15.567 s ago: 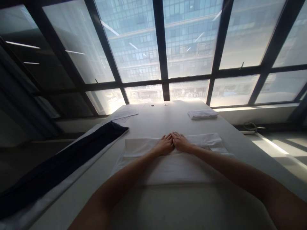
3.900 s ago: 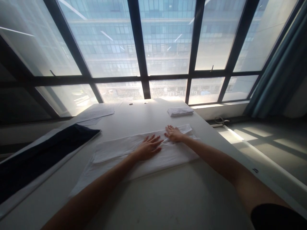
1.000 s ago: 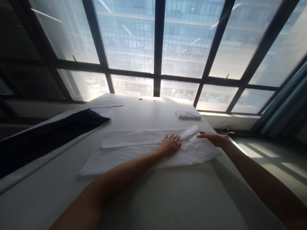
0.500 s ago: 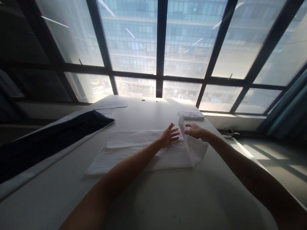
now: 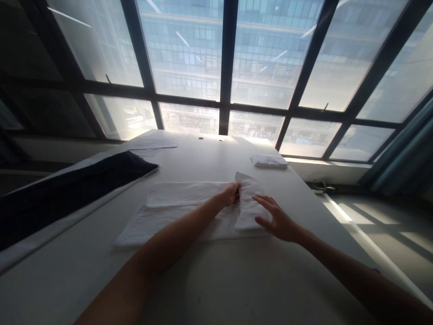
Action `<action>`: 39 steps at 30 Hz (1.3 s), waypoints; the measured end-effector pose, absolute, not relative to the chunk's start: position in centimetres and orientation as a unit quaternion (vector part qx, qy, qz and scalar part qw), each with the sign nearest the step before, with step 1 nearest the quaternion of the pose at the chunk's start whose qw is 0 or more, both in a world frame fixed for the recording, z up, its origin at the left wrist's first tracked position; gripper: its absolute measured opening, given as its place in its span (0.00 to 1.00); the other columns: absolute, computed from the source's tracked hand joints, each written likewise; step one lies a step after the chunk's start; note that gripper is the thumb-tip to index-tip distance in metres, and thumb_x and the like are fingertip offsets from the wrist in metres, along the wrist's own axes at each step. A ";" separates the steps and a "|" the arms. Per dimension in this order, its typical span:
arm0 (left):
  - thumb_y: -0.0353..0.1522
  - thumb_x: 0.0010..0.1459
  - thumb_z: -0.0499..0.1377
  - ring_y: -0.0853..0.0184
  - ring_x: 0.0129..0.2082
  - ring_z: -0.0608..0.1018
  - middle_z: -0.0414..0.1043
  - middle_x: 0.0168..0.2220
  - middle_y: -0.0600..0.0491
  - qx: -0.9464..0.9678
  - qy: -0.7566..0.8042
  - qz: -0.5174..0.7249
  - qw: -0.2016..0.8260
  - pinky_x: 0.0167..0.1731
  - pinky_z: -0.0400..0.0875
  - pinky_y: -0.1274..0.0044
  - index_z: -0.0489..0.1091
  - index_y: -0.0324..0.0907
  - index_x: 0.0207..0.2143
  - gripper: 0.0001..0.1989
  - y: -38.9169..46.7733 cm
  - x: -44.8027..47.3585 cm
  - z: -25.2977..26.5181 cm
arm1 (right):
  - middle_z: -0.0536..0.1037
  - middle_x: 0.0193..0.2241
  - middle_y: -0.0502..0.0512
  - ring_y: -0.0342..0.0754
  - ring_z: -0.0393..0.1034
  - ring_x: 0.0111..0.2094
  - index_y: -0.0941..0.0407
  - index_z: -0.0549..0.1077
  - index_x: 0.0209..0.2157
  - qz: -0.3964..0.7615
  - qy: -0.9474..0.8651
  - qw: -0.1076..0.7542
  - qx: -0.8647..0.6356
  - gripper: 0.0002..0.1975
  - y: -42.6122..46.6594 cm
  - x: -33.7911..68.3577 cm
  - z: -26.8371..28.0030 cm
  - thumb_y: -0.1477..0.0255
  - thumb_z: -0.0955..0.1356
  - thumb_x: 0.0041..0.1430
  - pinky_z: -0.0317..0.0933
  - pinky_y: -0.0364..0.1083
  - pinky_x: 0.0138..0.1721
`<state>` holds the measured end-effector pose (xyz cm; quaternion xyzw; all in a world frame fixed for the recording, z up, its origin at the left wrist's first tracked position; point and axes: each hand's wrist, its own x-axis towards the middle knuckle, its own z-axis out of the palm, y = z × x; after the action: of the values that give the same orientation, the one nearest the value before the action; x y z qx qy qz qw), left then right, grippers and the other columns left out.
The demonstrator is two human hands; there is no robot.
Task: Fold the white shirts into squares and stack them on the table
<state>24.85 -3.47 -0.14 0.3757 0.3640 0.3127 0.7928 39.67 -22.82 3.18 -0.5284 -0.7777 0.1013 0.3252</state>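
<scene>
A white cloth [image 5: 189, 211] lies spread and partly folded on the white table, and its right end is turned over towards the middle as a flap. At the flap's left edge is my left hand [image 5: 231, 194], its fingers curled closed on the fabric; the fingertips are partly hidden. My right hand [image 5: 275, 221] lies at the flap's right side, palm down, with thumb and fingers apart. It grips nothing. What kind of garment or linen the cloth is, I cannot tell.
A dark navy cloth [image 5: 67, 194] lies over a white one along the table's left side. Papers [image 5: 154, 141] rest at the back left. A small folded white cloth [image 5: 269, 161] sits at the back right. Large windows stand behind the white table [image 5: 216, 280].
The cloth's right end, held up by my right hand before, is now folded leftwards and lower. My left hand has closed on its edge. My right hand has let go and come nearer.
</scene>
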 end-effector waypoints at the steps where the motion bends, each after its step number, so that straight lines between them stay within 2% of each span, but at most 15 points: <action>1: 0.26 0.60 0.63 0.69 0.22 0.73 0.70 0.24 0.56 0.368 0.378 0.313 0.790 0.27 0.74 0.78 0.68 0.40 0.34 0.05 -3.5 24.9 0.0 | 0.63 0.69 0.63 0.64 0.54 0.70 0.51 0.60 0.71 0.086 -0.805 0.290 -0.511 0.38 -23.9 39.4 2.5 0.58 0.71 0.64 0.56 0.65 0.67; 2: 0.25 0.60 0.61 0.69 0.21 0.72 0.68 0.23 0.56 0.363 0.391 0.312 0.787 0.26 0.73 0.78 0.68 0.41 0.33 0.05 -3.6 25.0 0.1 | 0.58 0.72 0.62 0.64 0.48 0.72 0.50 0.55 0.73 0.070 -0.823 0.262 -0.500 0.41 -24.8 39.1 1.9 0.60 0.72 0.64 0.52 0.65 0.69; 4: 0.24 0.60 0.59 0.70 0.18 0.69 0.64 0.20 0.58 0.358 0.412 0.306 0.780 0.23 0.71 0.79 0.66 0.41 0.30 0.07 -3.8 25.0 0.4 | 0.53 0.74 0.61 0.62 0.42 0.74 0.51 0.49 0.75 0.045 -0.838 0.227 -0.493 0.41 -25.8 38.6 0.9 0.67 0.69 0.66 0.48 0.66 0.71; 8: 0.23 0.60 0.57 0.71 0.16 0.67 0.61 0.18 0.59 0.375 0.438 0.303 0.759 0.19 0.68 0.80 0.63 0.43 0.28 0.10 -4.5 24.9 1.0 | 0.53 0.73 0.61 0.57 0.43 0.74 0.52 0.47 0.75 0.031 -0.841 0.225 -0.492 0.37 -25.7 38.7 -0.1 0.78 0.60 0.68 0.47 0.66 0.71; 13: 0.24 0.57 0.63 0.69 0.19 0.73 0.68 0.21 0.57 0.431 0.443 0.319 0.718 0.22 0.69 0.79 0.68 0.40 0.32 0.06 -4.7 24.1 2.0 | 0.50 0.74 0.60 0.54 0.42 0.74 0.53 0.46 0.75 0.048 -0.854 0.197 -0.479 0.36 -25.4 39.1 -0.5 0.77 0.59 0.70 0.45 0.64 0.72; 18: 0.29 0.55 0.70 0.70 0.27 0.76 0.75 0.28 0.56 0.520 0.431 0.399 0.620 0.28 0.69 0.81 0.71 0.41 0.40 0.13 -3.6 23.1 2.1 | 0.47 0.74 0.62 0.55 0.39 0.74 0.56 0.51 0.74 0.074 -0.851 0.175 -0.490 0.33 -26.0 38.4 -0.6 0.72 0.61 0.72 0.40 0.63 0.73; 21: 0.31 0.55 0.69 0.69 0.26 0.76 0.75 0.26 0.54 0.586 0.432 0.392 0.563 0.27 0.68 0.80 0.74 0.39 0.34 0.07 -2.9 22.9 1.1 | 0.51 0.73 0.59 0.56 0.43 0.74 0.53 0.54 0.74 0.128 -0.844 0.198 -0.482 0.31 -25.8 38.6 -0.2 0.64 0.62 0.74 0.42 0.62 0.73; 23: 0.31 0.54 0.69 0.68 0.26 0.76 0.75 0.26 0.54 0.597 0.436 0.383 0.554 0.27 0.67 0.80 0.75 0.38 0.30 0.07 -2.6 23.0 0.4 | 0.58 0.71 0.58 0.56 0.49 0.72 0.52 0.59 0.72 0.156 -0.816 0.259 -0.493 0.28 -24.2 39.3 0.2 0.61 0.60 0.74 0.48 0.61 0.71; 26: 0.30 0.53 0.70 0.67 0.29 0.78 0.78 0.29 0.53 0.597 0.436 0.392 0.548 0.29 0.69 0.80 0.76 0.37 0.34 0.08 -2.4 23.1 -0.1 | 0.71 0.64 0.63 0.57 0.64 0.66 0.55 0.70 0.65 0.129 -0.725 0.402 -0.545 0.26 -18.6 41.0 0.9 0.61 0.61 0.73 0.56 0.59 0.67; 29: 0.30 0.55 0.69 0.67 0.31 0.79 0.80 0.33 0.51 0.597 0.435 0.394 0.547 0.31 0.71 0.79 0.75 0.38 0.41 0.11 -2.3 23.0 -0.1 | 0.78 0.57 0.66 0.59 0.70 0.60 0.58 0.77 0.57 0.117 -0.641 0.483 -0.585 0.24 -11.2 42.7 1.5 0.61 0.65 0.67 0.58 0.59 0.65; 31: 0.31 0.56 0.69 0.67 0.30 0.80 0.80 0.34 0.50 0.596 0.436 0.393 0.548 0.31 0.73 0.79 0.74 0.38 0.42 0.12 -2.3 22.9 0.0 | 0.83 0.48 0.62 0.57 0.76 0.51 0.58 0.80 0.51 0.198 -0.615 0.487 -0.588 0.21 -7.2 43.4 1.5 0.61 0.65 0.65 0.65 0.56 0.57; 33: 0.32 0.57 0.69 0.66 0.29 0.80 0.80 0.34 0.49 0.594 0.438 0.391 0.550 0.30 0.74 0.78 0.73 0.38 0.44 0.14 -2.2 22.8 0.0 | 0.84 0.42 0.59 0.54 0.77 0.44 0.58 0.82 0.46 0.265 -0.610 0.471 -0.580 0.21 -4.8 43.9 1.3 0.60 0.64 0.65 0.68 0.52 0.50; 39: 0.31 0.58 0.69 0.66 0.29 0.80 0.81 0.34 0.49 0.585 0.446 0.388 0.555 0.29 0.74 0.78 0.71 0.37 0.48 0.17 -1.7 22.9 -0.6 | 0.82 0.33 0.55 0.49 0.72 0.34 0.59 0.83 0.41 0.282 -0.620 0.450 -0.577 0.23 -3.4 45.2 0.0 0.57 0.64 0.62 0.65 0.46 0.38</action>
<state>22.93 -1.66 -0.63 0.5852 0.4456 0.3883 0.5552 45.15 -3.40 -0.05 -0.5773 -0.6205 0.2815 0.4500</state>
